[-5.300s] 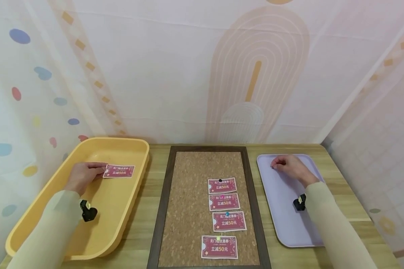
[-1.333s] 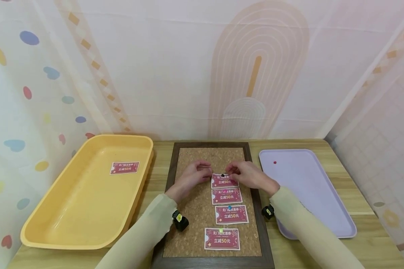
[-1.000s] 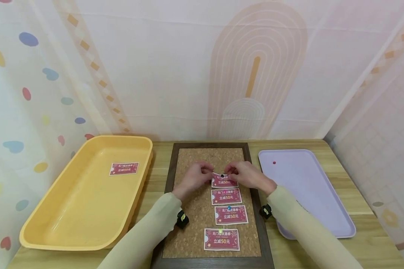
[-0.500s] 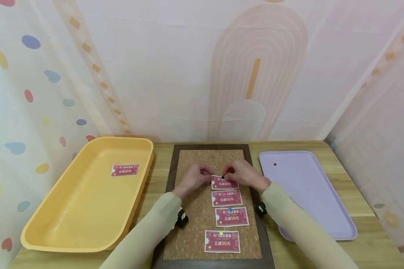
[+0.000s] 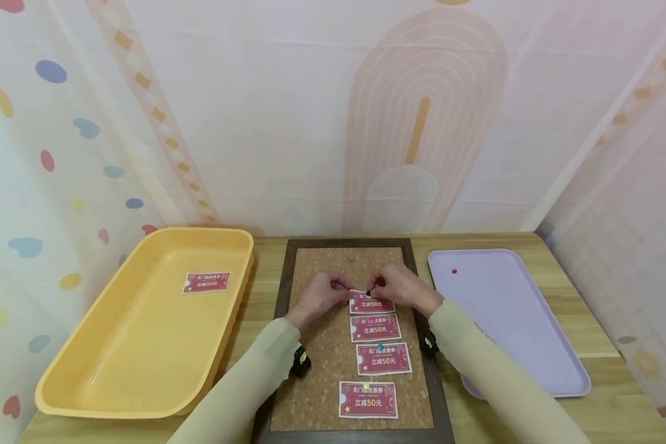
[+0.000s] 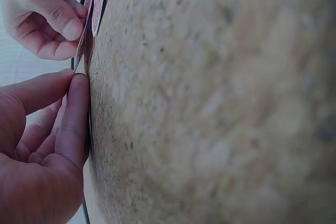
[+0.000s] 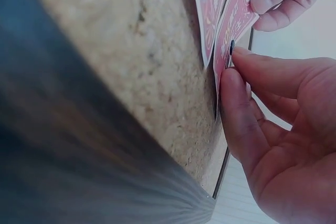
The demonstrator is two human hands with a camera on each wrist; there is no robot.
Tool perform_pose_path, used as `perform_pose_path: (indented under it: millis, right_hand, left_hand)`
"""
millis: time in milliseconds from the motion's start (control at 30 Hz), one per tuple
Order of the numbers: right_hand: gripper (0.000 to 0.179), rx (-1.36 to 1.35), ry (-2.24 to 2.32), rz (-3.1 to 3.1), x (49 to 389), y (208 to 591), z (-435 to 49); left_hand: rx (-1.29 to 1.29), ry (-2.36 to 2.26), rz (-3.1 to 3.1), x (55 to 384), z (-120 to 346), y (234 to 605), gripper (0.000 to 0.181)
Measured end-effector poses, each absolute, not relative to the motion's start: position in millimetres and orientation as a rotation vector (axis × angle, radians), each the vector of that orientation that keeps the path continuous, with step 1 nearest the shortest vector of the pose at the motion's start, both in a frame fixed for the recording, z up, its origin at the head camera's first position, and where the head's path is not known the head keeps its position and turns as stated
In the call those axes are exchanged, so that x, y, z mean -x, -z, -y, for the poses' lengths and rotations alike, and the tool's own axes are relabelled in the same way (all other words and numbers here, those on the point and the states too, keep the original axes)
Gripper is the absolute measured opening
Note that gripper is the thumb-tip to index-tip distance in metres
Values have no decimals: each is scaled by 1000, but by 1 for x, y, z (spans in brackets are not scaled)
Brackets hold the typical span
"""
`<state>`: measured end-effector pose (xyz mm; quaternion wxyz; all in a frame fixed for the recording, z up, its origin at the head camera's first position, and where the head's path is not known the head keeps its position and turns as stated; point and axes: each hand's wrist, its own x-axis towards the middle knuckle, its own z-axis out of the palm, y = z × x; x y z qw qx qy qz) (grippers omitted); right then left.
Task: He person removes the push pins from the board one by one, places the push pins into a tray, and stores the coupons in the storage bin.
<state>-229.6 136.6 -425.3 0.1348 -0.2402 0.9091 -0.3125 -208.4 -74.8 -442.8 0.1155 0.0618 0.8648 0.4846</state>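
On the framed corkboard, a column of red-and-white coupons runs down the right half, each with a coloured thumbtack near its top edge. My left hand pinches the upper left corner of the topmost coupon between thumb and index finger. The right hand has thumb and index finger on the black thumbtack at that coupon's top edge. In the right wrist view the coupon bows up from the cork. Below it lie coupons with a pink thumbtack, a blue thumbtack and a yellow-green thumbtack.
Left of the board stands a deep yellow tub with one loose coupon inside. To the right is a shallow lilac tray, where a red thumbtack lies near the far left corner. A patterned curtain hangs behind the wooden table.
Both hands have come from the tub and the tray to the topmost coupon, leaving a coupon and the red thumbtack behind. Lately the right fingers closed on the black thumbtack.
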Motion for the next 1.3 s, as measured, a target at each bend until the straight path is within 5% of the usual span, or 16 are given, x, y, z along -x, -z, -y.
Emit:
perform_pose_path:
  millis: [1300]
  right_hand:
    - [3,645,911,-2579,234,420,-137]
  left_hand:
    - [-208,-1429,-2519,215,72,444,8]
